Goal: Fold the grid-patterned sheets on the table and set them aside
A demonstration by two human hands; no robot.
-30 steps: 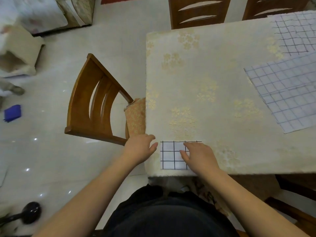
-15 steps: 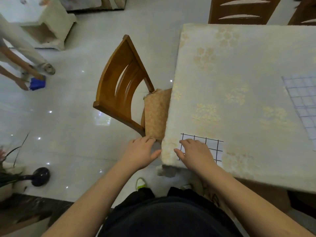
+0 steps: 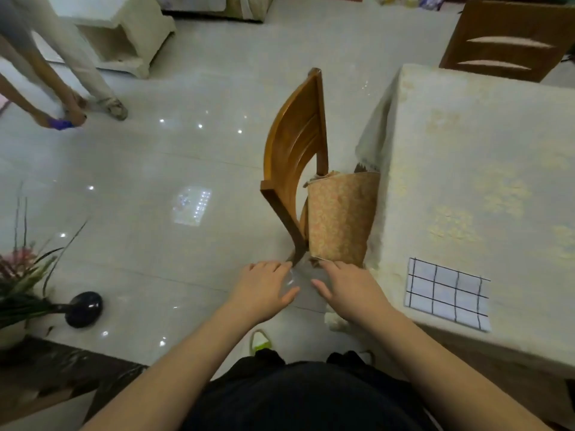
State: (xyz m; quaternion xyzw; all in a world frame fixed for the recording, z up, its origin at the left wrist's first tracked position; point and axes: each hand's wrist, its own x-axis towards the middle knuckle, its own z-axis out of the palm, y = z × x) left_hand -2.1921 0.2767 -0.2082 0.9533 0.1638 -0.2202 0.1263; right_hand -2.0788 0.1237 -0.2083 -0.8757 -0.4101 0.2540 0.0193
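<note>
A small folded grid-patterned sheet lies near the front left corner of the table, which wears a cream floral cloth. Both my hands hover off the table's left side, above the floor and just short of the chair's cushion. My left hand is open with relaxed fingers and holds nothing. My right hand is also open and empty, a short way left of the folded sheet. The larger unfolded sheets are out of view.
A wooden chair with a patterned seat cushion is tucked against the table's left side. Another chair stands at the far end. A person bends over the floor far left. A plant and a dark round object sit lower left.
My right hand lifted off the folded sheet and both hands moved left, off the table. The view swung left, so the larger sheets left the frame.
</note>
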